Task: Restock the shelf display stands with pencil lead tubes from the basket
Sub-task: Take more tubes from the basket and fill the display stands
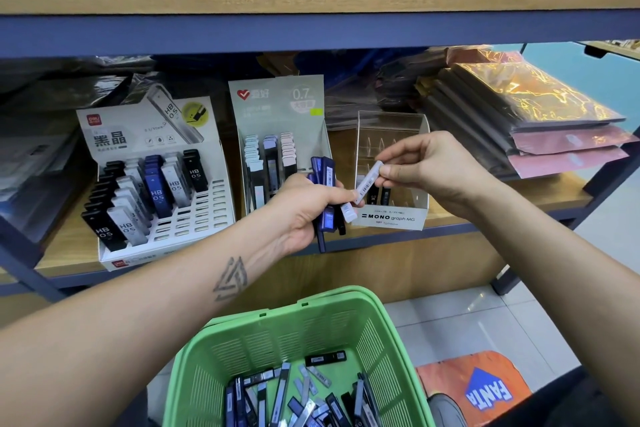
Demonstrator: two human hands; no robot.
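My left hand [304, 210] grips a bunch of lead tubes [325, 184], mostly dark blue, in front of the shelf edge. My right hand [420, 166] pinches the top of one white tube [367, 181] with a barcode, whose lower end still touches the bunch. Just behind sits the clear MONO graph MG stand [389, 217], holding two black tubes. On its left stand the 0.7 stand [277, 104] and the HB 0.5 stand [152, 135], both partly filled. Below, a green basket [374, 333] holds several loose tubes.
Stacks of wrapped paper packs [540, 114] lie on the shelf at the right, and dark plastic-wrapped goods [41, 135] at the left. A shelf board [311, 0] overhangs above. An orange Fanta mat [485, 388] lies on the tiled floor beside the basket.
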